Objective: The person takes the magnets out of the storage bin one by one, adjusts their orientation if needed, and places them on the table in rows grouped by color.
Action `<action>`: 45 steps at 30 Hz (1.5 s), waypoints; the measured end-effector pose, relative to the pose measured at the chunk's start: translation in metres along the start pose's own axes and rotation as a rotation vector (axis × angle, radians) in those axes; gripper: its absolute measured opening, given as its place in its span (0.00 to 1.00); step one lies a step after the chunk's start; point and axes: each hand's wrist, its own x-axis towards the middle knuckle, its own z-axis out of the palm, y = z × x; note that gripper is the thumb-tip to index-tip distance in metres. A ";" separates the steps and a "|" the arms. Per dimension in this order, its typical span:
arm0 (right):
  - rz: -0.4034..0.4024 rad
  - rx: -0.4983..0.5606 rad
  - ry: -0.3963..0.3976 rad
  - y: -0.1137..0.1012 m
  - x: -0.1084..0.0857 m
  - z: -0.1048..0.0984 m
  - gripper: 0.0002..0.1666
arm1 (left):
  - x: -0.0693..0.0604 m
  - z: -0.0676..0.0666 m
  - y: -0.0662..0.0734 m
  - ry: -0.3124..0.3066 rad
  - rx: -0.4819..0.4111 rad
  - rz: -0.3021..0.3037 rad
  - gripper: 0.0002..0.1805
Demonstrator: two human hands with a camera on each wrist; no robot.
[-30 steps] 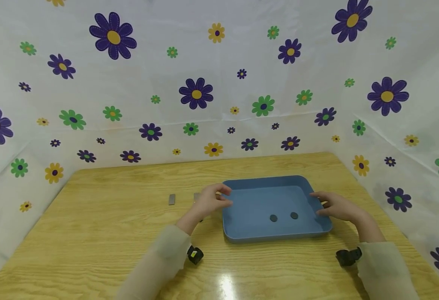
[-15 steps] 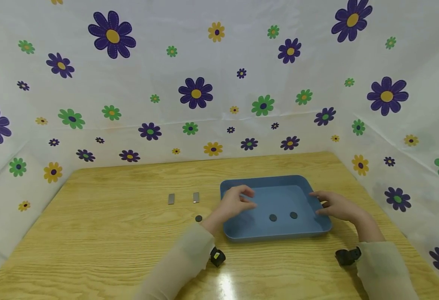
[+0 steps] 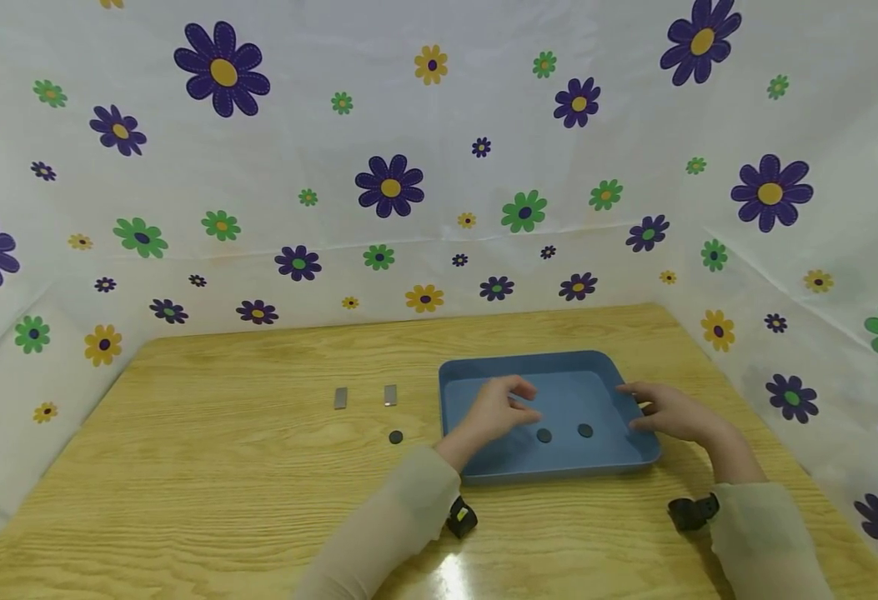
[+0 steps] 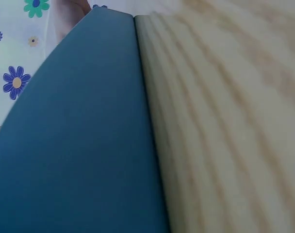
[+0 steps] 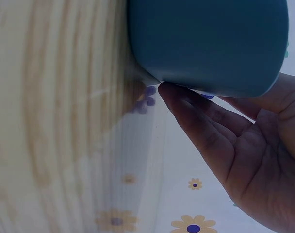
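The left hand (image 3: 495, 410) hangs over the left half of the blue tray (image 3: 551, 478), thumb and fingers curved with a gap between them and nothing visible in it. Two dark discs lie inside the tray, one (image 3: 544, 435) just right of this hand and another (image 3: 584, 430) further right. At the tray's right end the right hand (image 3: 671, 412) grips the wall; in the right wrist view this hand (image 5: 254, 155) has digits on both sides of the tray (image 5: 205, 43). In the left wrist view only the tray's outer wall (image 4: 84, 126) fills the near part.
Left of the tray, two small grey rectangular pieces (image 3: 341, 398) (image 3: 390, 395) lie on the wooden table (image 3: 221, 467), with a third dark disc (image 3: 396, 437) in front of them. A flower-patterned white cloth (image 3: 439, 183) stands behind and at both sides.
The left hand has moved right, from the tray's left edge to above its inside, uncovering a grey piece and the disc on the table. The right hand has stayed at the tray's right end.
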 end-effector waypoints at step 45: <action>-0.052 0.012 -0.009 0.001 -0.001 -0.002 0.33 | 0.011 0.027 -0.017 -0.123 0.271 -0.046 0.13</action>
